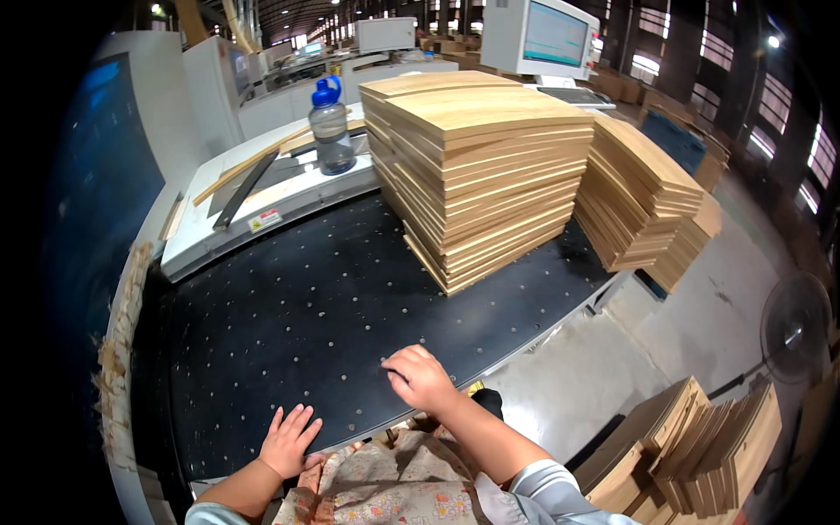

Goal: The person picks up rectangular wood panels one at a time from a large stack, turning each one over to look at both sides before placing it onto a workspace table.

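Observation:
My left hand (287, 444) lies flat with fingers spread on the near edge of a black perforated table (306, 324). It holds nothing. My right hand (416, 376) is over the table's front part, its fingers loosely bent and the thumb apart from them; nothing shows in it. Beyond my right hand stands a tall stack of wooden boards (512, 188), light brown with pale edges, its near corner pointing toward me. Neither hand touches the stack. A second, lower stack of boards (647, 188) stands just to its right.
Behind the black table runs a white machine bed (197, 236) bearing a blue-capped water bottle (332, 131) and a dark flat bar (248, 190). A computer monitor (557, 37) stands at the back. More boards (700, 455) are piled low at the right, near a fan (794, 332).

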Available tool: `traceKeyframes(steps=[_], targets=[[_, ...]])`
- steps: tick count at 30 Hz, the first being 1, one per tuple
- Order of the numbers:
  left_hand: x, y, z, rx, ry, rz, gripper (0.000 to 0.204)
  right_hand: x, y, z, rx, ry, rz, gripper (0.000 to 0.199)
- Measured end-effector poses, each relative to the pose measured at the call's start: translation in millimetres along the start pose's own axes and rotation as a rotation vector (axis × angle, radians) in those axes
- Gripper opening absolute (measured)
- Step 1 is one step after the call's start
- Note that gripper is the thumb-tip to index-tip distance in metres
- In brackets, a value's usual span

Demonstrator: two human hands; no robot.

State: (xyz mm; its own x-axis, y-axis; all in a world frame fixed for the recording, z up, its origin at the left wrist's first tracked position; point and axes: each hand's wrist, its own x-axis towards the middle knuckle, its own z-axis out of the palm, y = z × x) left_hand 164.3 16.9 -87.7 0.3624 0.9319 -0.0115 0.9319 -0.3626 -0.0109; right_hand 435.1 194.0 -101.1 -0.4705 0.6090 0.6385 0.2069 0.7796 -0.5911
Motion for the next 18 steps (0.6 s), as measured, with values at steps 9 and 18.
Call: traceKeyframes(steps=[9,18], targets=[[-5.3,-2.0,-2.3,-0.044,0.070,0.044,0.077,-1.0,21.9,20.3,-0.261,-0.081,0.108,0.027],[-6.1,-9.3,3.2,-0.171,0.079,0.006,0.075,-1.5,4.6,19.4,-0.363,-0.056,0.280,0.029]])
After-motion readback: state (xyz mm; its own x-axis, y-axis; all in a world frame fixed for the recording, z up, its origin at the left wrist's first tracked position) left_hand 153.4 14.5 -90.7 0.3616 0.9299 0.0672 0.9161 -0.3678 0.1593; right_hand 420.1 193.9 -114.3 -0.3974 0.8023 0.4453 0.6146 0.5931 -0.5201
